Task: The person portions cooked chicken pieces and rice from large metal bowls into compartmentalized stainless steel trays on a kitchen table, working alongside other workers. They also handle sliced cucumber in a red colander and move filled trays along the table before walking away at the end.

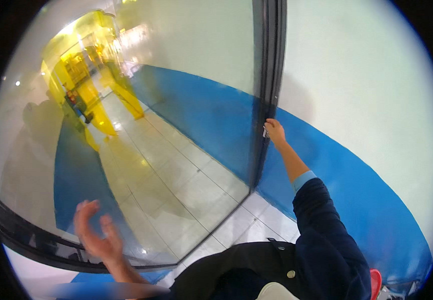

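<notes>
We stand at a glass door (176,125), our right hand (275,131) closed around the small handle (265,132) on its dark frame (269,75), beside the blue-and-white wall (356,150). Our left hand (96,235) hovers open and blurred in front of the glass, fingers spread, holding nothing. Yellow reflections streak the pane above the tiled floor (246,225).

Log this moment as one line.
right hand: grips door frame edge | left hand: open, raised, empty, blurred | glass door: reflects floor
</notes>
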A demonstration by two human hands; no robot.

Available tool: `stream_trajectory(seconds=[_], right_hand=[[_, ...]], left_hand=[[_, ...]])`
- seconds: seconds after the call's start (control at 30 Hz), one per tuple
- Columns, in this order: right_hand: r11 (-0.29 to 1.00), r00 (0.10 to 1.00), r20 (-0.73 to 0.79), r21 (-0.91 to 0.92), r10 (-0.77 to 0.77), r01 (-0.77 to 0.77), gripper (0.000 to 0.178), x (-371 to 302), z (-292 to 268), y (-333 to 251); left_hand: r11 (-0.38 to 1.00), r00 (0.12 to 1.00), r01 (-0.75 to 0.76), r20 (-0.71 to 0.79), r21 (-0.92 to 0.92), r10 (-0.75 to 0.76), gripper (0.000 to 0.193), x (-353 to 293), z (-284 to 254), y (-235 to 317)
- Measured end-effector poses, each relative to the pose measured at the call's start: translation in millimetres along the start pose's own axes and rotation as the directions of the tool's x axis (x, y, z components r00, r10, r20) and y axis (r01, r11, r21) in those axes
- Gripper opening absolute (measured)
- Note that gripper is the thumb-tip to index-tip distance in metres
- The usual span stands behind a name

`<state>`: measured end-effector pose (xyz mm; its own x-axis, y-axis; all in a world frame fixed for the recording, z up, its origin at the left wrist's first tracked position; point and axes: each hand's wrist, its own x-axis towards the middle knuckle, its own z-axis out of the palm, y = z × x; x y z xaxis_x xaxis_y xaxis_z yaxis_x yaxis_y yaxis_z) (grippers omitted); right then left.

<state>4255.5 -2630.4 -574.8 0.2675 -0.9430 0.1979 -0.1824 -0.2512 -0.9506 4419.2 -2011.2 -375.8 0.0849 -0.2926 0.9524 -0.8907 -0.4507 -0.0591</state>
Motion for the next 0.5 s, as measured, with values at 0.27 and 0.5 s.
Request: stream_trajectory(seconds=[0.27, 0.5], right_hand=[[0.945, 0.895, -0.311, -0.038, -0.321, 0.326, 0.022, 63.6, 50.0, 75.5], [0.888, 0.911, -0.202, 0.227, -0.359, 0.400, 0.013, 50.5, 44.2, 75.7]], left_hand=[[0.855, 0.862, -0.373, 0.207, -0.361, 0.463, 0.045, 131.7, 180.4, 179.2], [0.726, 0.698, -0.589, 0.231, -0.355, 0.678, 0.042, 181.2, 371.1, 306.8]])
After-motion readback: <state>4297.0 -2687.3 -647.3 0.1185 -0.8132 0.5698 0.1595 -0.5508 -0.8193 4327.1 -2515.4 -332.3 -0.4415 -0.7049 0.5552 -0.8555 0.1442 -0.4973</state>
